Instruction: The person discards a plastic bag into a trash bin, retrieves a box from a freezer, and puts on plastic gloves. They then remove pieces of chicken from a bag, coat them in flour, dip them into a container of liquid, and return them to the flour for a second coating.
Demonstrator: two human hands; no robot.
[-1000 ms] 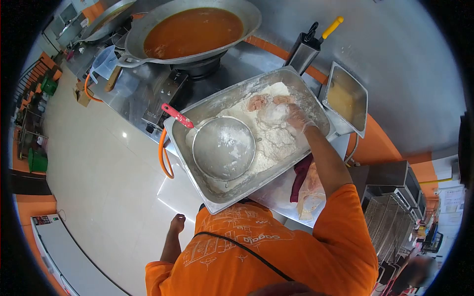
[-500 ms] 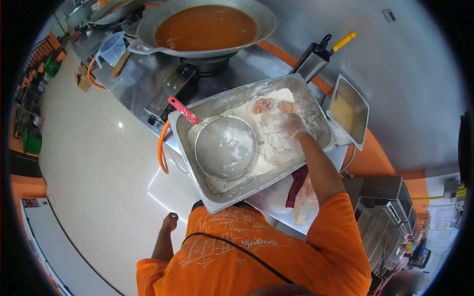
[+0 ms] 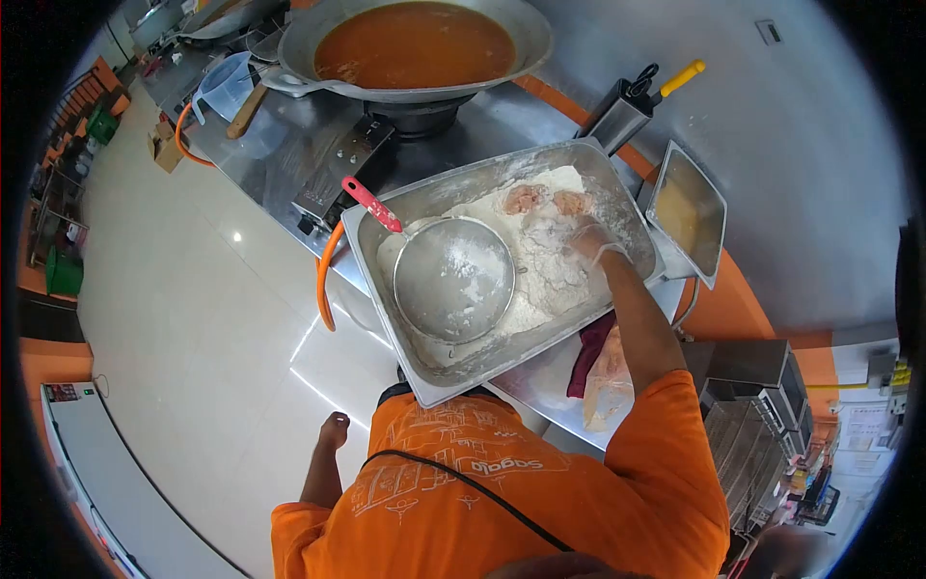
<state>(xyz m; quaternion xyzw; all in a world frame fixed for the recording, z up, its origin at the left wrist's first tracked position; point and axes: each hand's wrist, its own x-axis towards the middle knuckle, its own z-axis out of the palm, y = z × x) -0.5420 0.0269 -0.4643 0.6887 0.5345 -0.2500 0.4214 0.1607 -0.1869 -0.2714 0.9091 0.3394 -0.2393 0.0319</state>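
Note:
My right hand (image 3: 585,241), in a clear plastic glove, reaches into the white flour (image 3: 545,280) in a large metal pan (image 3: 502,374). Flour and blur hide its fingers, so any grip is not visible. Just beyond it lie two pieces of raw meat, probably chicken: one on the left (image 3: 524,199), one on the right (image 3: 572,203). A round sieve (image 3: 454,280) with a red handle rests in the pan's left side, some flour on its mesh. Low beside my body hangs my left hand (image 3: 335,430), bare, fingers curled, with nothing visible in it.
A wide wok (image 3: 415,48) of brown-orange liquid stands on a burner behind the pan. To the right are a small metal container (image 3: 687,212) of yellowish liquid and a knife holder (image 3: 619,114). An orange hose (image 3: 324,280) hangs at the counter edge; a dark red cloth (image 3: 588,357) lies in front.
My right hand remains in the flour near the meat, its wrist slightly turned. The whole view has shifted a little; the sieve and meat pieces keep their places in the pan.

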